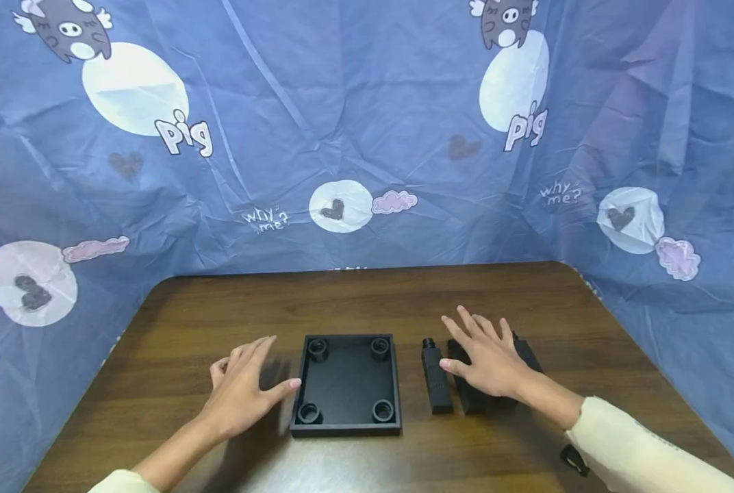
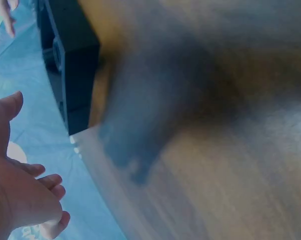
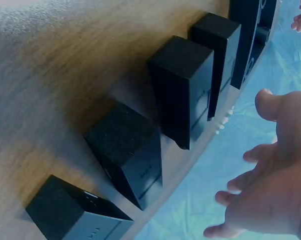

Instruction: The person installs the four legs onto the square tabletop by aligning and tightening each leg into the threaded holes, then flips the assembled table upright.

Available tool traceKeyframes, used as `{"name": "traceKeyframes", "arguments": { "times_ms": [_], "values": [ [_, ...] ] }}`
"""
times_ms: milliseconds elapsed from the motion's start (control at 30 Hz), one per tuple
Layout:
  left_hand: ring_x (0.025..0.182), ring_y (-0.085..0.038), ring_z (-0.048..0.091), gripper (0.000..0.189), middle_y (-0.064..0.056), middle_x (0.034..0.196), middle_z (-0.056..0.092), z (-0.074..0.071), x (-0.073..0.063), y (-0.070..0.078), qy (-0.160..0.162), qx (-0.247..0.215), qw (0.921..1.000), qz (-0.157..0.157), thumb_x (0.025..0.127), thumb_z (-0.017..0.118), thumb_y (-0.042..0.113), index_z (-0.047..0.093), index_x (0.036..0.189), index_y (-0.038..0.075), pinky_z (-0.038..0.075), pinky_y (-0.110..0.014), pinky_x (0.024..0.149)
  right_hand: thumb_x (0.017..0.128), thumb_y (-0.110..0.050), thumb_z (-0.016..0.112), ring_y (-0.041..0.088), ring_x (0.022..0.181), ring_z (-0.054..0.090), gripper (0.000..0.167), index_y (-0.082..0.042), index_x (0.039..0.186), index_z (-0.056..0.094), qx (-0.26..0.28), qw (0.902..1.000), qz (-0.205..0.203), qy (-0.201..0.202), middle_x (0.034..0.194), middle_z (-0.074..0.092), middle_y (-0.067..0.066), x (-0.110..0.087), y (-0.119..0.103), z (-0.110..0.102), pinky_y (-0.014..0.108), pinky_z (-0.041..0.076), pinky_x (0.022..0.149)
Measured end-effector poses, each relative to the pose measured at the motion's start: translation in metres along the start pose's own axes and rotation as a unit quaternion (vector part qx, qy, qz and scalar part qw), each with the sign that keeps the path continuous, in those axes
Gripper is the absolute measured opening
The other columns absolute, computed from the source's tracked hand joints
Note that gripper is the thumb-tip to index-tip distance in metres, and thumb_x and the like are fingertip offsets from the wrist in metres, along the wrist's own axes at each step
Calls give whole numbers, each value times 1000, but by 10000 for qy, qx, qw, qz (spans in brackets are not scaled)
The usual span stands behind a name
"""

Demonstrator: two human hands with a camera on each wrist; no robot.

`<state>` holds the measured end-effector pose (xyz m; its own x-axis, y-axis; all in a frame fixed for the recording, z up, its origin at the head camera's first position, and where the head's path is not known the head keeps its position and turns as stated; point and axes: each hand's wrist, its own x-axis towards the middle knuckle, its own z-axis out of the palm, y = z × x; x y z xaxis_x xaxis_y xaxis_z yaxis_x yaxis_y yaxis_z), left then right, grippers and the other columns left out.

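Note:
A square black panel (image 1: 347,376) with a raised rim lies in front of me, a round threaded socket standing in each corner. Beside its left edge my left hand (image 1: 239,396) hovers with loosely bent fingers, thumb tip right by the rim; it holds nothing. Over on the right, my right hand (image 1: 489,359) is spread above several black square-section legs and hides part of them. The leftmost leg (image 1: 436,380) shows a threaded stub at its far end. In the right wrist view, the legs, such as this one (image 3: 125,150), lie side by side below the open palm.
The brown wooden table (image 1: 367,301) has rounded far corners. Behind it and at both sides hangs a blue printed curtain (image 1: 373,137). A small black object (image 1: 574,459) lies under the right forearm, near the sleeve.

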<state>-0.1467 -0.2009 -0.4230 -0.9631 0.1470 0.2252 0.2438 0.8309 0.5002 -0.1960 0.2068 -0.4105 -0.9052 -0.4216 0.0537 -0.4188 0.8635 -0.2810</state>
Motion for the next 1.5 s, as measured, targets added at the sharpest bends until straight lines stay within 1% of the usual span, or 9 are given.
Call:
{"name": "traceKeyframes", "arguments": {
  "times_ms": [133, 433, 667, 833, 967, 1100, 1233, 1400, 1500],
  "values": [
    [134, -39, 45, 83, -20, 146, 53, 8, -5, 0, -24, -13, 10000, 89, 87, 82, 44, 50, 149, 1, 19, -67, 101, 100, -36, 69, 51, 147, 25, 75, -9, 161, 36, 159, 9993, -328, 17, 166, 22, 25, -2, 1, 6, 79, 8, 108],
    [132, -37, 47, 83, -17, 143, 56, 15, -15, -1, -145, -65, 9999, 48, 84, 84, 47, 53, 146, 1, 22, -63, 99, 97, -30, 74, 51, 147, 24, 75, -10, 160, 39, 295, 9978, -589, -27, 166, 23, 25, 0, 0, 12, 77, 13, 108],
    [133, -36, 47, 87, -16, 144, 56, 21, -22, 0, -423, -188, 9989, -118, 83, 84, 52, 53, 147, 2, 21, -63, 100, 93, -22, 79, 49, 148, 23, 82, -12, 162, 36, 518, 9954, -688, -425, 167, 22, 22, 0, 0, 12, 77, 16, 108],
    [133, -35, 47, 90, -15, 145, 56, 24, -24, 2, -577, -307, 9976, -220, 81, 86, 52, 52, 148, 3, 21, -61, 101, 90, -13, 82, 45, 148, 25, 84, -11, 161, 37, 726, 9926, -816, -540, 167, 24, 21, 1, 1, 14, 75, 19, 109],
    [132, -32, 47, 92, -13, 145, 57, 26, -25, 4, -676, -439, 9962, -318, 79, 87, 51, 52, 149, 4, 20, -58, 100, 89, -3, 80, 43, 145, 31, 79, -8, 158, 42, 845, 9891, -1066, -567, 163, 33, 22, 1, 0, 13, 74, 25, 107],
    [130, -30, 47, 92, -11, 143, 59, 27, -25, 4, -749, -525, 9953, -323, 77, 89, 49, 51, 150, 5, 20, -56, 99, 88, 6, 77, 42, 141, 36, 73, -3, 154, 47, 842, 9859, -1312, -607, 157, 41, 23, 1, -1, 14, 70, 30, 106],
    [130, -29, 47, 93, -9, 142, 60, 27, -24, 5, -760, -553, 9952, -255, 77, 90, 47, 51, 150, 6, 20, -56, 99, 86, 11, 76, 41, 140, 37, 68, -2, 149, 54, 746, 9846, -1451, -623, 154, 46, 22, 2, 0, 16, 68, 30, 106],
    [129, -28, 47, 91, -8, 140, 60, 29, -23, 6, -790, -578, 9950, -176, 75, 92, 44, 53, 149, 8, 20, -57, 99, 82, 19, 73, 42, 140, 36, 68, -6, 144, 61, 682, 9793, -1786, -669, 150, 51, 21, 2, 1, 16, 70, 27, 104],
    [127, -29, 48, 89, -8, 138, 61, 31, -24, 7, -809, -568, 9951, -105, 74, 93, 42, 55, 147, 8, 21, -57, 98, 80, 22, 70, 41, 140, 36, 69, -13, 139, 67, 651, 9724, -2149, -637, 148, 53, 18, 2, 8, 20, 69, 27, 103]
  ]
}}
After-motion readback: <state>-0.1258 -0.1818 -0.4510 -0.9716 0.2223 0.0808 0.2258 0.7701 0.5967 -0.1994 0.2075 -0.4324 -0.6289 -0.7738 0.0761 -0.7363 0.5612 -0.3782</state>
